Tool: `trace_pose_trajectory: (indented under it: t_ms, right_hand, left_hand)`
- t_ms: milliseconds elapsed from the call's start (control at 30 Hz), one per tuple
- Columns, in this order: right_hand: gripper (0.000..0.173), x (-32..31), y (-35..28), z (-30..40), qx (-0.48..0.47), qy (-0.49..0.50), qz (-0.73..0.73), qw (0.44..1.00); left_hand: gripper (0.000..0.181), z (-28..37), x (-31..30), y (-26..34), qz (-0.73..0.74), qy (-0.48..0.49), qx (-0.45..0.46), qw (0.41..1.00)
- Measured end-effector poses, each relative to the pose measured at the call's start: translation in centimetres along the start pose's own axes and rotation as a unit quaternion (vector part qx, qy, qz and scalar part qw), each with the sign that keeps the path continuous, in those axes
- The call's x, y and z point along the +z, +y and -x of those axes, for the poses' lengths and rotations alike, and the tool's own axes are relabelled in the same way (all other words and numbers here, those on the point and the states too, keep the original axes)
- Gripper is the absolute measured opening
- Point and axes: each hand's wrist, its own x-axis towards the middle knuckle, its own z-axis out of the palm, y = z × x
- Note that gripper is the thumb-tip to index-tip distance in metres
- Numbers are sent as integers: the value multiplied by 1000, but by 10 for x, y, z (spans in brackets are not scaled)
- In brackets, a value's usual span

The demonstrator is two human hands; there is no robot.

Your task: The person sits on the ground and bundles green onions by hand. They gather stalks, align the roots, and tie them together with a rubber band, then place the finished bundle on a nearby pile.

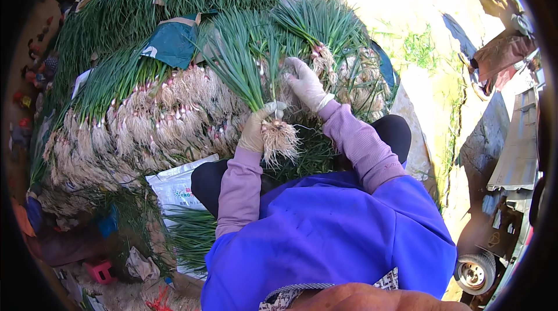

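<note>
My left hand, in a pale thin glove, is closed around a bunch of scallion-like plants just above the bulbs. Long green leaves fan out up and away from me, while a tuft of pale roots hangs below the fist. A thin single stalk stands by the thumb of that hand. Just right of this stalk is my right hand, also gloved, with fingers bent and thumb apart; nothing shows in its grasp. Beyond it a small bunch with pinkish bulbs lies on the pile.
A big pile of the same plants spreads ahead and left, roots towards me. On it lies a dark green sack. A white printed sack is beside my left knee. A person and a vehicle wheel are at right; a pink plastic object sits lower left.
</note>
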Motion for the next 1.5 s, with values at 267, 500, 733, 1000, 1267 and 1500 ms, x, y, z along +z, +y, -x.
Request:
trace_pose_trajectory:
  t_ms: [267, 500, 733, 1000, 1267, 1500]
  right_hand:
    - [37, -85, 34, -80, 192, -62, 377, 904]
    - [25, -41, -31, 33, 146, -117, 171, 967]
    - [42, -35, -37, 87, 186, -286, 131, 931]
    - [31, 40, 32, 36, 429, 87, -480, 760]
    - [31, -23, 24, 16, 444, -53, -415, 792]
    - [34, -59, -5, -21, 81, 42, 396, 914]
  left_hand:
    - [38, -7, 11, 22, 26, -4, 95, 995]
    - [32, -35, -2, -23, -66, 76, 13, 995]
    - [19, -31, -27, -34, -126, 47, -10, 991]
    - [22, -25, -18, -36, -166, 27, 4, 986]
    - [18, -8, -3, -2, -182, 53, 31, 981]
    - [29, -18, -14, 7, -68, 49, 47, 995]
